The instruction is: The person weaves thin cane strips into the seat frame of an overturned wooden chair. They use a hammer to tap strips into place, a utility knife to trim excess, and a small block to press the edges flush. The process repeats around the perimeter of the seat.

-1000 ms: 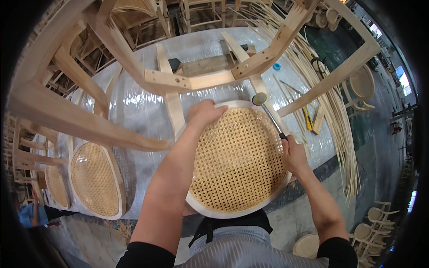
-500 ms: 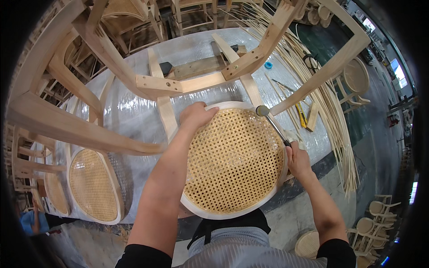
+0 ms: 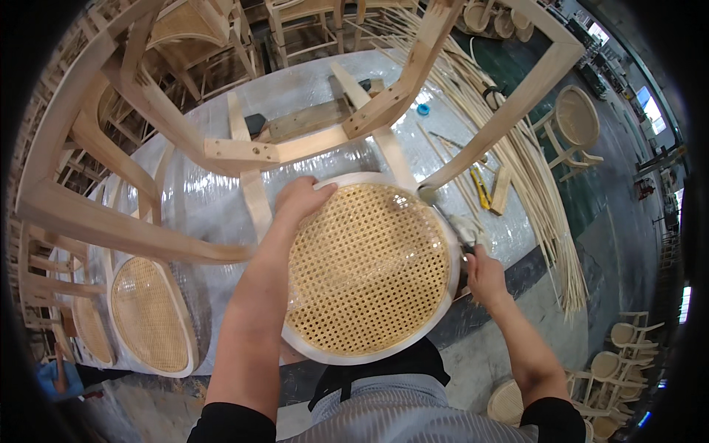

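A round seat panel point(image 3: 369, 269) of woven cane in a pale wooden rim lies in front of me, tilted toward my body. My left hand point(image 3: 301, 201) grips the rim at its far left, the thumb lying on top. On the other side, my right hand point(image 3: 487, 275) is closed round the dark handle of a mallet point(image 3: 427, 195). The mallet's round head is beside the rim's far right edge, its shaft slanting down along the panel's side; I cannot tell whether it touches the rim. Beyond the panel stands a pale wooden chair frame point(image 3: 310, 145).
Plastic film covers the table point(image 3: 214, 181). To the right lie a yellow utility knife point(image 3: 481, 189), a wood block point(image 3: 501, 190), a blue tape roll point(image 3: 422, 109) and long cane strips point(image 3: 543, 221). Another cane panel point(image 3: 151, 314) stands at left. Stacked chairs point(image 3: 617, 365) are at lower right.
The mallet head has dropped from over the rim's far right edge to beside it, and my right hand has lowered slightly. My left hand keeps its grip. The whole view has shifted a little.
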### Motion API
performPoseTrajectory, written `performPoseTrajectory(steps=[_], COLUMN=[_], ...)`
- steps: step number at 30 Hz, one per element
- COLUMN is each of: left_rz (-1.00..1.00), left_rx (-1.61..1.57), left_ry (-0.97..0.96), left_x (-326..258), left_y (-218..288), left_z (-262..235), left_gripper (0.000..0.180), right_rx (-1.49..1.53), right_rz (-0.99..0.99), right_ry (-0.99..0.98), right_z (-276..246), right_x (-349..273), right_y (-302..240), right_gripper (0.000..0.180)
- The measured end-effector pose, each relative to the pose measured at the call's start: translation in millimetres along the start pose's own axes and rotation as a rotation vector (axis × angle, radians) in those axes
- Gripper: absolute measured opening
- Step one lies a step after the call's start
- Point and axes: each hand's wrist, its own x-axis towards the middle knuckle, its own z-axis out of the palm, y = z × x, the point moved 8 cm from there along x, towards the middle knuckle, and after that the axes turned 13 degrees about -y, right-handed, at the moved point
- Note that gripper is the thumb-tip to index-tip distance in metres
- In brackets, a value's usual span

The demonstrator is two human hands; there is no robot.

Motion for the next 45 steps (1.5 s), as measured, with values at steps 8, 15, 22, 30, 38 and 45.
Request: performPoseTrajectory(steps=[8,15,22,30,38,45], left_rz=[0.087,0.476,0.759,0.237,0.124,0.658], left_rx=[-0.029,-0.075,-0.446,0.009,-0.094,-0.781], left_ry=[0.139,1.141,0.475,0.333,0.297,0.394], left_x=[6.5,-110.3,-57.4,89.4,88.9,-75.7], left_y=[15.7,52.1,367.3,478.8,438.8,381.4], left_z=[4.6,0.4,206.7,261.8,253.0,208.5], left_gripper=[0.062,0.016,0.027,0.073,0.047,0.069], right_rx=[0.054,0.475,0.767,0.665,0.638,0.682], right_rz=[-0.061,-0.288,0.004,0.201,0.406,-0.247], right_ry=[-0.034,-0.136,-0.24,-0.099,-0.198,0.057], right_z=[-15.4,-23.7,-34.5,-63.9,-66.0,-109.1], right_x=[0.0,-44.5,-132.1,-163.9,-158.3,-110.3], right_y=[37.7,108.9,290.4,377.5,369.2,311.8], right_gripper=[0.025,0.019,0.024,0.039,0.046,0.028])
